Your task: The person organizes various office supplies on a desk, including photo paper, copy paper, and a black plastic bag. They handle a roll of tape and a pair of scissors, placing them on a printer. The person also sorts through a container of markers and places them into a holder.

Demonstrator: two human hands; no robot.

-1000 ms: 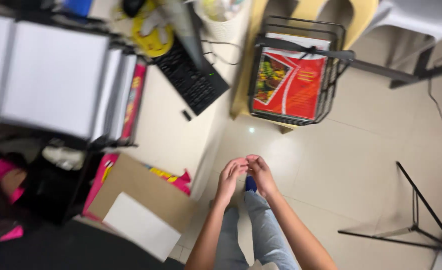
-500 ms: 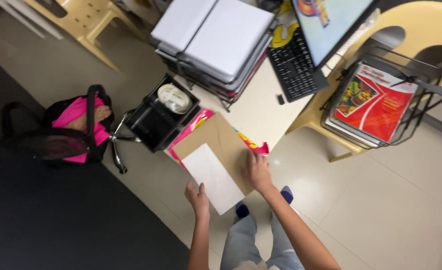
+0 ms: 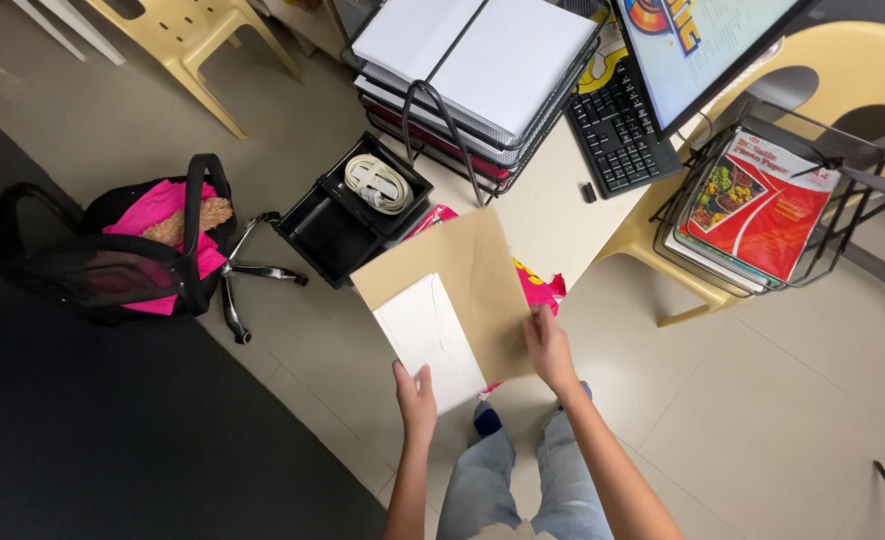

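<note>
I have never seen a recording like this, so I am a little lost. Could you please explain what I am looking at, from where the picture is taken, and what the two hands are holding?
The picture comes from a camera worn on a person's head, looking straight down. There is no machine: the two bare arms at the bottom belong to that person. The left hand holds the near edge of a white sheet. The right hand grips a brown envelope that lies over part of the sheet. Under them lie pink papers. Further away, on the pale desk, are a wire tray with white paper, a black keyboard and a monitor. A black box with a coiled white cable sits beside it, and a black bag stands on the floor.
</note>
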